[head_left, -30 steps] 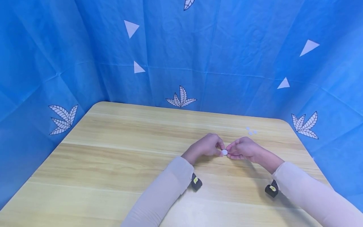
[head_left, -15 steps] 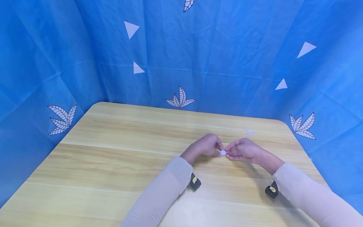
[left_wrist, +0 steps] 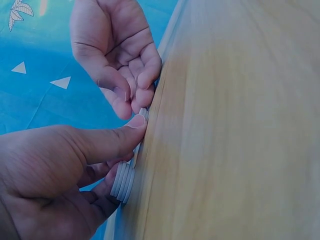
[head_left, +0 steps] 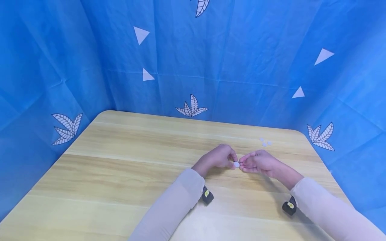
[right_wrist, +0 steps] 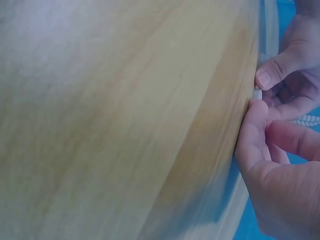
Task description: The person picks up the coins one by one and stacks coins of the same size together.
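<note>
My left hand (head_left: pixel 220 156) pinches a small white disc (head_left: pixel 236 164) between thumb and fingers, just at the tabletop. Edge-on in the left wrist view, this white piece (left_wrist: pixel 144 112) shows as a thin stack by the thumb tip. A thicker stack of several white discs (left_wrist: pixel 122 182) sits against the lower fingers of that hand; the hand hides it from the head view. Right beside the disc is my right hand (head_left: pixel 261 163), its fingers loosely bent and the thumb apart from them. Its fingertips are at the disc's edge; whether they touch it I cannot tell.
Three white discs (head_left: pixel 264 144) lie farther back on the wooden table (head_left: pixel 135 160), toward its right corner. Blue cloth (head_left: pixel 256 67) with white triangles and leaf prints hangs behind and at both sides. A black wrist camera (head_left: pixel 207 195) hangs under the left sleeve.
The right hand's fingers have loosened and spread slightly at the disc. My left hand keeps its pinch on the disc almost in place. The whole head view has shifted a little.
</note>
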A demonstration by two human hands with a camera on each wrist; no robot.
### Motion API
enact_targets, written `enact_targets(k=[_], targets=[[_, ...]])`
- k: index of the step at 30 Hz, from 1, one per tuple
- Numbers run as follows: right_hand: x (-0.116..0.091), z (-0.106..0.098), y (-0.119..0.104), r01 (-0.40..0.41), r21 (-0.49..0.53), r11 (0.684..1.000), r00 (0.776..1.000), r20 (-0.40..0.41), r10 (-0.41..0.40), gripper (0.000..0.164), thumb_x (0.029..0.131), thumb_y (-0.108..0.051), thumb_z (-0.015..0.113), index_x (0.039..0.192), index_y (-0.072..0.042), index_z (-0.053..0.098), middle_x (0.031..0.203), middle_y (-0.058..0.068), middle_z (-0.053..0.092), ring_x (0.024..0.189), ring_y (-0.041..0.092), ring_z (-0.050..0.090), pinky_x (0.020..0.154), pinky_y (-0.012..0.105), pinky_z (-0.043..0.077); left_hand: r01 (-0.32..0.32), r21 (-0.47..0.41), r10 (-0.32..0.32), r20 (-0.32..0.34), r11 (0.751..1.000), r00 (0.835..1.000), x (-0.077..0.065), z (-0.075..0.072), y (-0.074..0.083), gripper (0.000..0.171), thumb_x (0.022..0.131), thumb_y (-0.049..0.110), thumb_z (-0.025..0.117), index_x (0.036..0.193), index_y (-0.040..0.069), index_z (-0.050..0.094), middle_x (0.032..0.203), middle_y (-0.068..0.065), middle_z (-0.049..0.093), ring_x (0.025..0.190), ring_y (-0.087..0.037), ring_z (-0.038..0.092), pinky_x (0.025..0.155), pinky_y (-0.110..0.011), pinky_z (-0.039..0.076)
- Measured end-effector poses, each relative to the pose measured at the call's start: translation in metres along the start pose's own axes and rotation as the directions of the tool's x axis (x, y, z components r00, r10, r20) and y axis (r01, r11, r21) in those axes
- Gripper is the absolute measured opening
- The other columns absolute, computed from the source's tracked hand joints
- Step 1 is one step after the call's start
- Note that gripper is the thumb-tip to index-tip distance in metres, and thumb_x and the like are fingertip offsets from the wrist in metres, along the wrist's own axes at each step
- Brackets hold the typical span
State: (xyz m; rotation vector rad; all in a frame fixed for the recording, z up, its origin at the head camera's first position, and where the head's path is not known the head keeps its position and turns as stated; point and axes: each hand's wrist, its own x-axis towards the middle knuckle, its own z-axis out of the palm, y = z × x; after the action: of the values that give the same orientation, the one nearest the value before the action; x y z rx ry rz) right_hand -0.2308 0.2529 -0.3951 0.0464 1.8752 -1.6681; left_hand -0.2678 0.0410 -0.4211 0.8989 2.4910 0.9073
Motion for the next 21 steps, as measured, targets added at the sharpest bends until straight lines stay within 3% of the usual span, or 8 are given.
enact_targets(k=[12, 21], targets=[[-0.001, -0.003, 0.006, 0.019, 0.051, 0.999, 0.999, 0.039, -0.021, 0.030, 0.098, 0.009, 0.052, 0.124, 0.022, 0.054, 0.106, 0.019, 0.073, 0.100, 0.023, 0.073, 0.094, 0.037, 0.056, -0.021, 0.012, 0.021, -0.001, 1.000, 1.000, -0.002, -0.001, -0.001, 0.022, 0.086, 0.019, 0.085, 0.106, 0.014, 0.078, 0.094, 0.010, 0.071, 0.090, -0.005, 0.061, 0.086, -0.019, 0.049], [-0.007, -0.013, 0.005, 0.039, -0.004, 0.999, 0.999, -0.011, -0.039, 0.034, 0.100, 0.002, 0.056, 0.129, 0.020, 0.053, 0.110, 0.018, 0.073, 0.102, 0.023, 0.072, 0.096, 0.036, 0.056, -0.047, 0.040, 0.048, -0.014, 0.998, 0.999, -0.002, 0.000, 0.001, 0.019, 0.086, 0.020, 0.085, 0.102, 0.014, 0.079, 0.090, 0.011, 0.070, 0.087, -0.005, 0.059, 0.083, -0.019, 0.048]])
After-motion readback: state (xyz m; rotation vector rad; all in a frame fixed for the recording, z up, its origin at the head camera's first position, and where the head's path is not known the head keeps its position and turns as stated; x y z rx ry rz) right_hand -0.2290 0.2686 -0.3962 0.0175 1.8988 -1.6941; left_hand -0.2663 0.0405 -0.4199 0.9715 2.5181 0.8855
